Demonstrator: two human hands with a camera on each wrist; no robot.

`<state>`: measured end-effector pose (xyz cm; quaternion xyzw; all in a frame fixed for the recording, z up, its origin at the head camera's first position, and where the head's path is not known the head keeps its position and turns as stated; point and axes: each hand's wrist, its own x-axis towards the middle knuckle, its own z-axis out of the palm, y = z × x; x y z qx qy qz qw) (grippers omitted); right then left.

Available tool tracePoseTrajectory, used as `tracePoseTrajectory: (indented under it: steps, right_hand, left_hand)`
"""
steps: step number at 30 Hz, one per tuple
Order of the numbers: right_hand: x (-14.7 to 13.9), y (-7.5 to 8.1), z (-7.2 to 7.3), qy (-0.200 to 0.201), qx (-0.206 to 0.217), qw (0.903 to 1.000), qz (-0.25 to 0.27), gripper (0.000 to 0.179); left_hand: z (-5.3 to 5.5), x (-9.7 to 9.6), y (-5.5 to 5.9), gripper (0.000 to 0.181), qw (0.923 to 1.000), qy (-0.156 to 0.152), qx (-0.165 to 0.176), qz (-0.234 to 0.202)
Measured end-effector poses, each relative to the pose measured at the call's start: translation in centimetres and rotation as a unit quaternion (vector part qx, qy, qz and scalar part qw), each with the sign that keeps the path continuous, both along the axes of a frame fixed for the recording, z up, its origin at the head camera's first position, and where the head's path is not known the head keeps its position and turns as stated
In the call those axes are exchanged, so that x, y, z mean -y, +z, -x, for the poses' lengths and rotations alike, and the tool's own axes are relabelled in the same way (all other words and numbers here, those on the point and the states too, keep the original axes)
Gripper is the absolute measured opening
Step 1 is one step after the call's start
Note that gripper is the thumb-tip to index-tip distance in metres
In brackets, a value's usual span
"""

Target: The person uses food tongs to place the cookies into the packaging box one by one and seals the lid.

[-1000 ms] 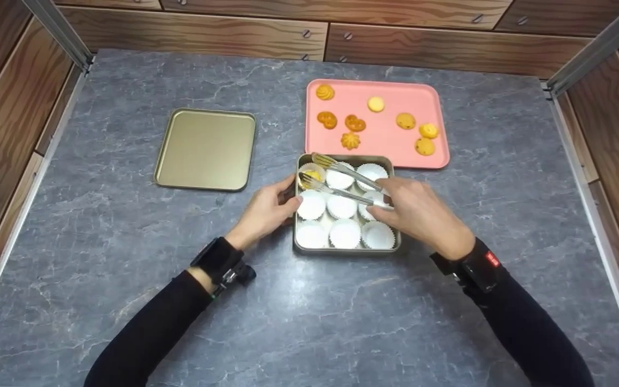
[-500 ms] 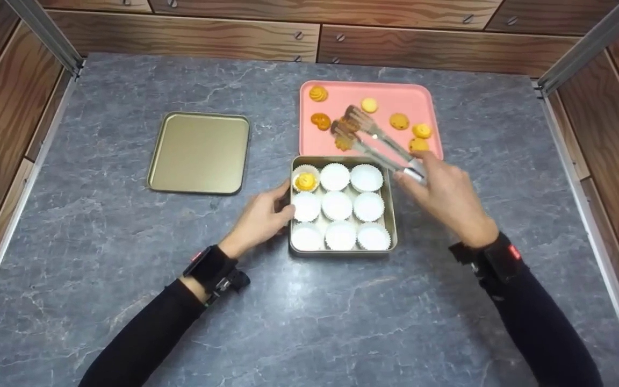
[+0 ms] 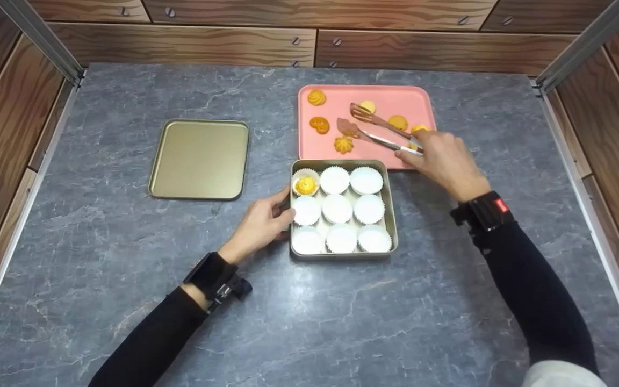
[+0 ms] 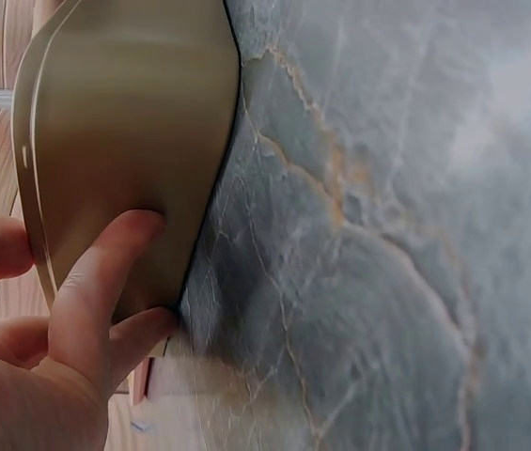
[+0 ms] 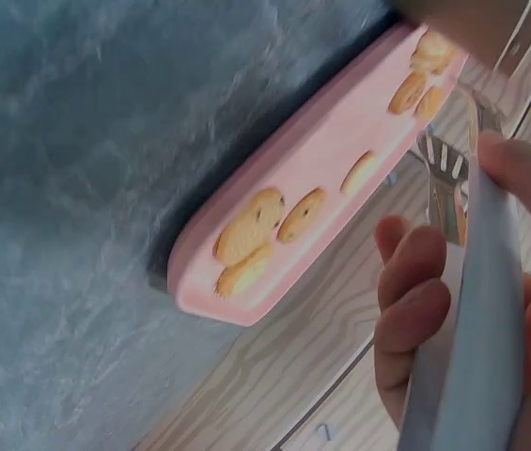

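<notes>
In the head view my left hand (image 3: 261, 223) holds the left wall of a gold rectangular tin (image 3: 344, 256), thumb at the rim. The left wrist view shows its fingers against the outer wall. Inside are several white paper baking cups (image 3: 337, 208), and a yellow piped cookie (image 3: 305, 185) sits in the far left one. My right hand (image 3: 445, 161) grips metal serving tongs (image 3: 387, 143), their two ends spread over a pink tray (image 3: 309, 156). The tongs cover the spot right of a pretzel-shaped cookie (image 3: 319, 125); a star-shaped cookie (image 3: 343, 144) lies just below their lower end.
Other cookies lie on the tray, among them a swirl cookie (image 3: 316, 97) at the far left and a pale round cookie (image 3: 367, 106). A gold lid (image 3: 199, 159) lies left of the tin. Wood-patterned panels (image 3: 207, 45) border the grey marbled table (image 3: 207, 349).
My right hand has moved the tongs from over the tin's far left cup, away and right, to over the tray. The yellow cookie stays in its cup. My left hand keeps its hold.
</notes>
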<state>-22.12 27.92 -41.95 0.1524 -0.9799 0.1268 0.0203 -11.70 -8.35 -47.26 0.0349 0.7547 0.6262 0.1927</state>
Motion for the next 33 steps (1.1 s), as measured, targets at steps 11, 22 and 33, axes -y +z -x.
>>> tracePoseTrajectory:
  steps: [11, 22, 33]
  right_hand:
    - [-0.6, 0.7, 1.8, 0.017, 0.051, 0.9983, -0.022, 0.043]
    - [-1.6, -0.6, 2.3, 0.030, 0.045, 0.9982, -0.025, 0.037]
    - [-1.7, -1.9, 0.9, 0.011, 0.003, 0.9999, 0.005, 0.036]
  left_hand:
    - [0.0, 0.1, 0.1, 0.067, 0.9999, -0.006, 0.009, -0.004]
    - [0.0, 0.2, 0.0, 0.067, 0.9999, -0.006, 0.011, -0.006]
    - [-0.1, 0.1, 0.1, 0.066, 0.9997, -0.012, 0.012, -0.020]
